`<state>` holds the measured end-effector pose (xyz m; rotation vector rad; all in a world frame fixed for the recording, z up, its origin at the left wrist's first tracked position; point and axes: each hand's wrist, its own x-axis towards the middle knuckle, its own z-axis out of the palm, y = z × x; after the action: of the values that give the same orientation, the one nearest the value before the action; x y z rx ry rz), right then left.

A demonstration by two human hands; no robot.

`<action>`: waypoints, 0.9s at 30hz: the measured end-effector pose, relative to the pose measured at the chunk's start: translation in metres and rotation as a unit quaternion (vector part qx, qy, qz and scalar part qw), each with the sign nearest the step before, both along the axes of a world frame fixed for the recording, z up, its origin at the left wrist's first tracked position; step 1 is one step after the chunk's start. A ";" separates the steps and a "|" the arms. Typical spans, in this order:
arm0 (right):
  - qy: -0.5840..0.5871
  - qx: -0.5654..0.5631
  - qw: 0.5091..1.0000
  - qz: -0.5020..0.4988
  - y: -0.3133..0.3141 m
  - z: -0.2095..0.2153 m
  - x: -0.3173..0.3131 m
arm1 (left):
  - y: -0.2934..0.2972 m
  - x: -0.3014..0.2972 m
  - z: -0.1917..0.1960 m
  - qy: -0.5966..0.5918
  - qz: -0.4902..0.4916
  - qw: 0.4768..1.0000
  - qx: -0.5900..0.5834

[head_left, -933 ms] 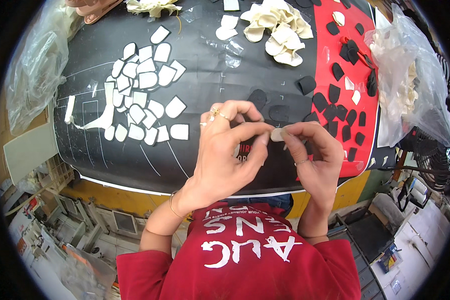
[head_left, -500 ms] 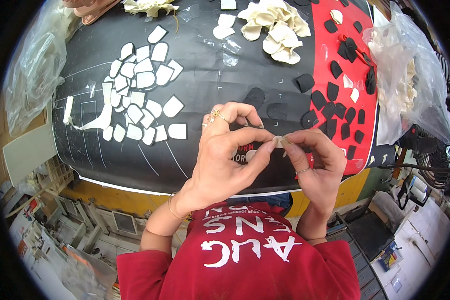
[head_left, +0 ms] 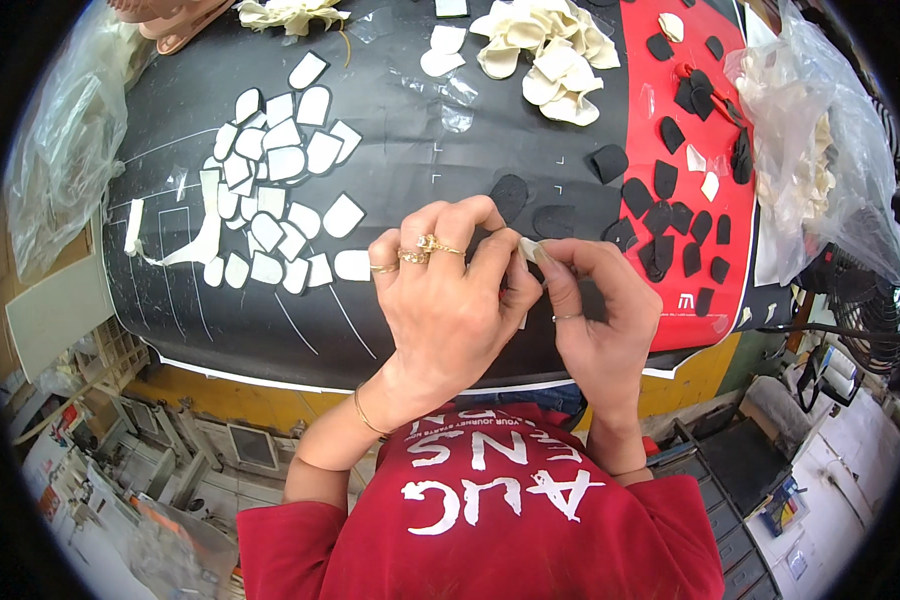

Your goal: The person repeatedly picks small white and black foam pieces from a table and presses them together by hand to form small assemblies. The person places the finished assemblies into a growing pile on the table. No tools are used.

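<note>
My left hand (head_left: 440, 300), with rings on its fingers, and my right hand (head_left: 607, 315) meet fingertip to fingertip over the front of the table. A small cream-coloured piece (head_left: 531, 248) is pinched between them; only its edge shows and its exact kind is hidden by the fingers. Just beyond lie a black rounded patch (head_left: 511, 194) and a second, fainter black patch (head_left: 553, 221). To the left of my left hand spreads a cluster of white patches with dark edges (head_left: 285, 163).
A pile of cream rounded pieces (head_left: 560, 75) lies at the back. Black patches (head_left: 665, 180) are scattered over the red part of the mat (head_left: 735, 60). Clear plastic bags stand on the right (head_left: 820, 120) and left (head_left: 65, 160). A white curled strip (head_left: 195, 245) lies at the left.
Both hands have moved a little to the left and up with the cream piece. My left hand has turned, its fingers more curled, and the piece is now more tilted.
</note>
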<state>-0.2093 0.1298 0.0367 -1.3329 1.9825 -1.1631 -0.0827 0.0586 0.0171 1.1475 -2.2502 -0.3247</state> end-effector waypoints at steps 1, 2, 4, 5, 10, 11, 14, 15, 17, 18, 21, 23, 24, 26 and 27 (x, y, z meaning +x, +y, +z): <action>0.027 -0.004 1.000 0.007 0.001 0.002 0.002 | -0.003 0.002 0.002 -0.021 0.012 1.000 0.000; 0.040 -0.026 0.998 -0.027 0.004 0.006 0.001 | -0.004 0.005 0.004 -0.040 0.020 0.999 -0.007; 0.069 -0.043 0.993 -0.086 0.009 0.014 -0.008 | -0.030 0.023 0.001 -0.025 0.072 0.997 -0.006; 0.050 -0.047 0.994 -0.088 0.010 0.016 -0.013 | -0.029 0.026 0.004 -0.011 0.066 0.998 0.000; -0.146 0.047 0.986 -0.073 -0.008 -0.011 -0.023 | -0.014 0.015 -0.006 0.010 -0.100 0.994 0.031; -0.150 0.066 0.984 -0.069 -0.010 -0.014 -0.025 | -0.011 0.013 -0.009 0.000 -0.105 0.994 0.031; -0.149 0.103 0.982 -0.059 -0.009 -0.017 -0.028 | -0.007 0.008 -0.015 -0.034 -0.126 0.991 0.028; -0.151 0.117 0.980 -0.056 -0.010 -0.017 -0.029 | -0.007 0.007 -0.016 -0.040 -0.129 0.990 0.028; -0.144 0.130 0.979 -0.055 -0.011 -0.018 -0.030 | -0.007 0.007 -0.018 -0.056 -0.137 0.989 0.023; -0.135 0.131 0.981 -0.056 -0.011 -0.018 -0.030 | -0.006 0.008 -0.018 -0.067 -0.140 0.988 0.021; -0.117 0.138 0.982 -0.056 -0.013 -0.020 -0.029 | -0.005 0.007 -0.020 -0.092 -0.142 0.986 0.002; -0.112 0.142 0.982 -0.058 -0.014 -0.020 -0.029 | -0.004 0.007 -0.022 -0.098 -0.141 0.985 -0.007; -0.112 0.143 0.982 -0.058 -0.015 -0.020 -0.029 | -0.004 0.006 -0.023 -0.098 -0.140 0.985 -0.009; -0.109 0.144 0.982 -0.057 -0.015 -0.019 -0.028 | -0.003 0.006 -0.023 -0.099 -0.138 0.985 -0.012; -0.104 0.145 0.982 -0.057 -0.016 -0.019 -0.028 | -0.003 0.006 -0.023 -0.101 -0.138 0.985 -0.012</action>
<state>-0.2371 0.1142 0.0180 -0.9240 2.0026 -0.9735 -0.0765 0.0559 -0.0056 0.8893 -2.5902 -0.2992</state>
